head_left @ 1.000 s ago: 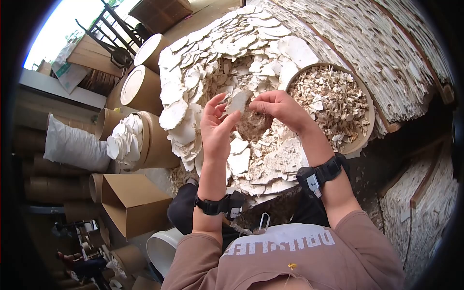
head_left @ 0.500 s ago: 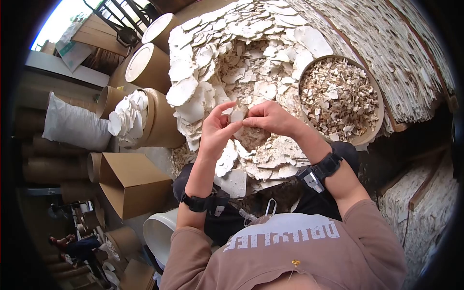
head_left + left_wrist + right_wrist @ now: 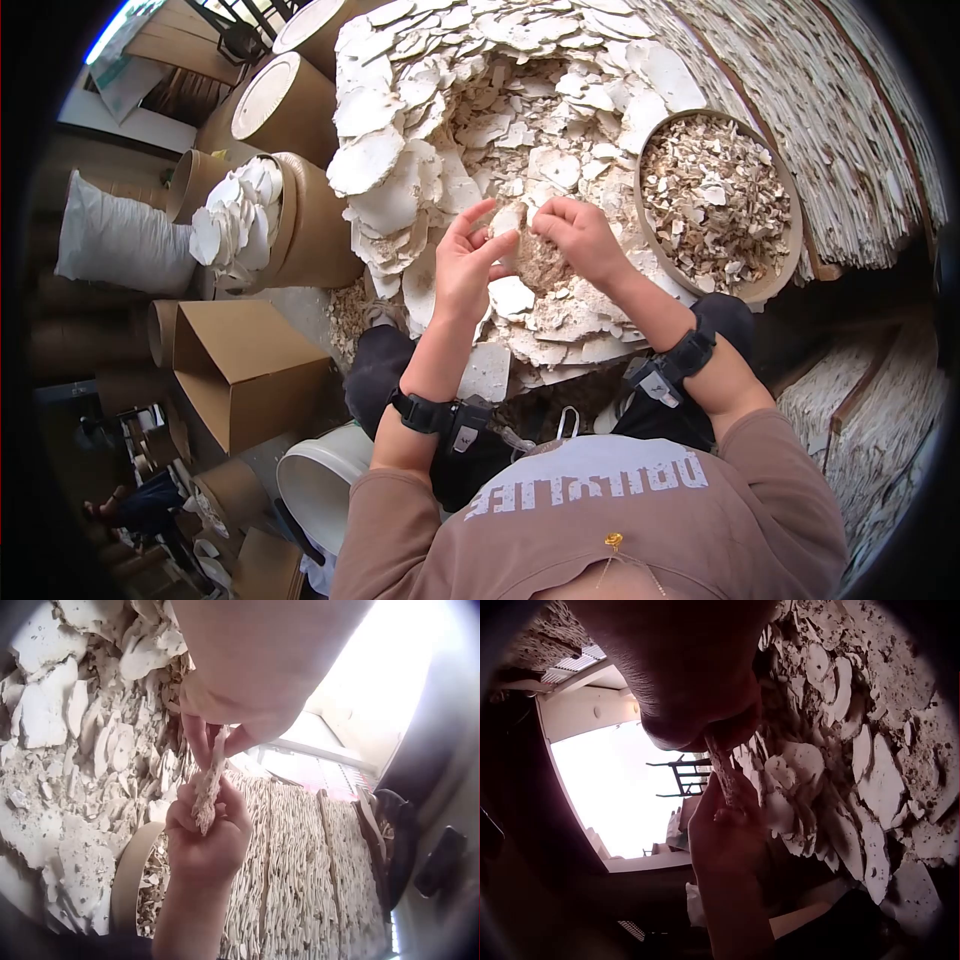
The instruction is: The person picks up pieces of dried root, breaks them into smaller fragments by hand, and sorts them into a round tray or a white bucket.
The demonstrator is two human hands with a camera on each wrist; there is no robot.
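Note:
Between my hands is a thin, flaky white piece [image 3: 507, 219] with a rough, crumbly edge, seen nearly edge-on in the left wrist view. My left hand [image 3: 463, 272] pinches one end between thumb and fingers. Curled fingers of my right hand [image 3: 587, 243] grip the other end. The right wrist view shows the same piece [image 3: 721, 771] spanning both hands. Below them spreads a large heap of white flat flakes [image 3: 385, 200], with a brown, crumbly patch [image 3: 541, 268] directly beneath my fingers.
A round shallow tray [image 3: 797, 235] of small broken chips stands right of the heap. Stacked layered sheets [image 3: 800, 110] rise behind it. To the left are a drum [image 3: 325, 220] with large flakes, an open cardboard box [image 3: 255, 360], a white sack [image 3: 125, 235] and a white bucket [image 3: 325, 470].
My hands came together on the piece, then the right drew slightly away to the right. The head view has shifted, so the surroundings sit differently in it.

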